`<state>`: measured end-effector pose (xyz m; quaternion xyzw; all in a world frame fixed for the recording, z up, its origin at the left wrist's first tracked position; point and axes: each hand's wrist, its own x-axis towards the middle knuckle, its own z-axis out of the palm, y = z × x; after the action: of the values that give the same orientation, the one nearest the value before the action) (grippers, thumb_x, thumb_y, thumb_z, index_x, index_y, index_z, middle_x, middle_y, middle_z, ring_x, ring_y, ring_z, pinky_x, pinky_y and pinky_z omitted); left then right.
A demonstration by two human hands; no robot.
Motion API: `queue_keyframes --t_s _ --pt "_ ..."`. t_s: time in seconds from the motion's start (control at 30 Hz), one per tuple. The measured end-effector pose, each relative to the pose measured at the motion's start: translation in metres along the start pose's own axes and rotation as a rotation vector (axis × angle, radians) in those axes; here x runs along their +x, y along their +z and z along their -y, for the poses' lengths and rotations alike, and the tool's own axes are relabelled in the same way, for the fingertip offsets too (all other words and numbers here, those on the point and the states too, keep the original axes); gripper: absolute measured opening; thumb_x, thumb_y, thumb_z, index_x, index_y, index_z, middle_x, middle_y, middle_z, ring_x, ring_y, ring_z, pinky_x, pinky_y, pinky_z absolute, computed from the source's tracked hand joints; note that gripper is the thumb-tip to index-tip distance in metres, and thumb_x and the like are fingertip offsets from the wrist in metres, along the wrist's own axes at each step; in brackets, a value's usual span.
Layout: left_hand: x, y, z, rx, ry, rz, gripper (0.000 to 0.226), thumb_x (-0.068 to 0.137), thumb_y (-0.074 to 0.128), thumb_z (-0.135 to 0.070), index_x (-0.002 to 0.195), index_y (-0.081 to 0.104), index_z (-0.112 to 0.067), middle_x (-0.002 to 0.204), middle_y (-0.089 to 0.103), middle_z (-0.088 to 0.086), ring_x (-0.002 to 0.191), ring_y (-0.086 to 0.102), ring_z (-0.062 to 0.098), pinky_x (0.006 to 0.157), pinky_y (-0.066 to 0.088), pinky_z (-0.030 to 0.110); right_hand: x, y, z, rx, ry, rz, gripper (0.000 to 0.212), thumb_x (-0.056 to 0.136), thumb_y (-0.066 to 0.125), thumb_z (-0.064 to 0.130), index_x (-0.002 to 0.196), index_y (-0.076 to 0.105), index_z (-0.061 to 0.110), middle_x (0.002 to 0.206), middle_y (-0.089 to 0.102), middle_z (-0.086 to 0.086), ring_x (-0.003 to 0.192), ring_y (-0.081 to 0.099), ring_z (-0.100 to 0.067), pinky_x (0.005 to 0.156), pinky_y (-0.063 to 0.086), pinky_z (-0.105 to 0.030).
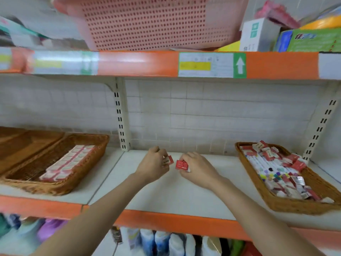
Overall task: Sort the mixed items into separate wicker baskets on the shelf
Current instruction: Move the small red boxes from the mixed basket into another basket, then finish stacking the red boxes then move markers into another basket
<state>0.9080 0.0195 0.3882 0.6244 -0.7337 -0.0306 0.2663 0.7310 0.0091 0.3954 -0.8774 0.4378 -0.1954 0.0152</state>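
Observation:
My left hand pinches a small red and white box over the middle of the white shelf. Close beside it, my right hand grips another small red box. On the right stands a wicker basket holding mixed items: several small red and white boxes and white pens with coloured caps. A wicker basket on the left holds small red and white boxes laid in neat rows.
Another brown wicker basket sits at the far left. A slotted upright stands behind the left hand. Above, an orange-edged shelf carries a pink perforated basket and cartons. Bottles fill the shelf below.

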Motion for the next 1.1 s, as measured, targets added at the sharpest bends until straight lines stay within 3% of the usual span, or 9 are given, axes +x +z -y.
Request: queue_keyframes --t_s 0.43,0.77,0.93,1.1 --pt "-0.072 -0.1 0.158 0.049 -0.075 -0.064 0.032 0.086 0.066 -0.024 0.113 0.06 -0.008 0.104 0.043 0.001 0.101 0.049 0.019 0.08 0.036 0.023 0.073 0.068 0.169 0.105 -0.1 0.042 0.027 0.094 0.054 0.033 0.115 0.058 0.016 0.112 0.056 0.0 0.109 0.046 -0.017 0.091 0.04 -0.032" --pt "-0.068 -0.15 0.237 0.136 -0.244 -0.153 0.031 0.085 0.066 -0.026 0.111 0.06 -0.01 0.101 0.047 0.001 0.098 0.05 0.02 0.081 0.04 0.025 0.152 0.09 0.219 0.117 -0.225 0.04 0.03 0.094 0.054 0.033 0.118 0.057 0.016 0.115 0.054 0.0 0.113 0.043 -0.017 0.09 0.036 -0.031" --pt "-0.065 -0.164 0.268 0.198 -0.308 -0.068 0.03 0.087 0.067 -0.032 0.11 0.063 -0.014 0.102 0.05 -0.002 0.105 0.05 0.017 0.086 0.042 0.025 0.183 0.104 0.234 0.066 -0.246 0.092 0.034 0.095 0.051 0.035 0.123 0.054 0.015 0.116 0.052 -0.001 0.113 0.042 -0.019 0.094 0.037 -0.034" --pt "-0.059 -0.169 0.291 0.204 -0.279 0.017 0.026 0.086 0.067 -0.032 0.107 0.065 -0.016 0.101 0.048 -0.007 0.099 0.05 0.013 0.082 0.042 0.023 0.201 0.121 0.244 0.039 -0.254 0.118 0.038 0.094 0.053 0.033 0.129 0.05 0.02 0.125 0.052 0.003 0.115 0.041 -0.017 0.099 0.035 -0.034"
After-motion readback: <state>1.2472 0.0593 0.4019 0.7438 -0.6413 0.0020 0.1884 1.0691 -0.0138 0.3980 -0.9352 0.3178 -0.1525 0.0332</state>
